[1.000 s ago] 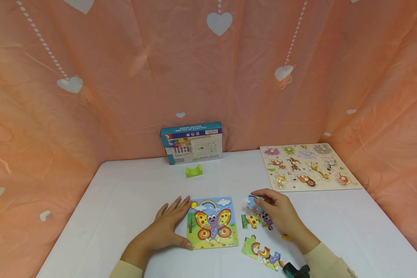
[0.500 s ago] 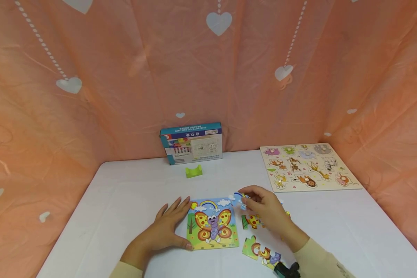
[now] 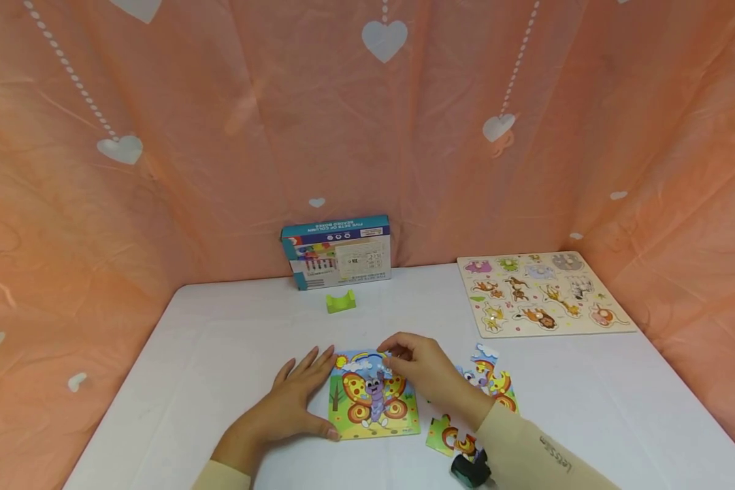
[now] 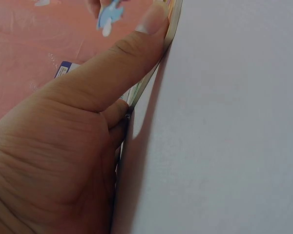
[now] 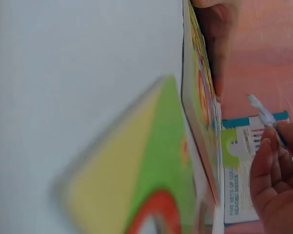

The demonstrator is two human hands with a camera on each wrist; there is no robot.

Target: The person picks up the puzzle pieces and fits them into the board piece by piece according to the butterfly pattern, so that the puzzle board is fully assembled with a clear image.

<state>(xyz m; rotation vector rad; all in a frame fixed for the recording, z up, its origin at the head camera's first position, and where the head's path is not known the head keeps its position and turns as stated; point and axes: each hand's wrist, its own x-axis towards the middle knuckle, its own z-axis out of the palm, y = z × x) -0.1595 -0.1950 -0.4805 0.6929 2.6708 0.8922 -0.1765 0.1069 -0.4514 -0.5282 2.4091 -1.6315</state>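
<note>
A square butterfly puzzle board (image 3: pixel 376 412) lies on the white table. My left hand (image 3: pixel 294 401) rests along its left side, fingers spread, the thumb at the near corner. In the left wrist view that thumb (image 4: pixel 132 53) lies against the board's edge. Above the board's upper right part, my right hand (image 3: pixel 425 371) pinches a blue-and-white jigsaw piece (image 5: pixel 264 114) between thumb and fingertips. The piece is held tilted, off the board. Several loose jigsaw pieces (image 3: pixel 441 435) lie to the right, partly hidden by the right forearm.
A cardboard box (image 3: pixel 337 255) stands at the back against the pink curtain. Before it sits a small green curved block (image 3: pixel 341 301). A wooden animal peg board (image 3: pixel 542 296) lies at the back right. A black object (image 3: pixel 470 469) is by the right sleeve.
My right hand has moved left with the blue jigsaw piece, from the loose pieces to above the board. More loose pieces at the right are uncovered. My left hand has stayed put.
</note>
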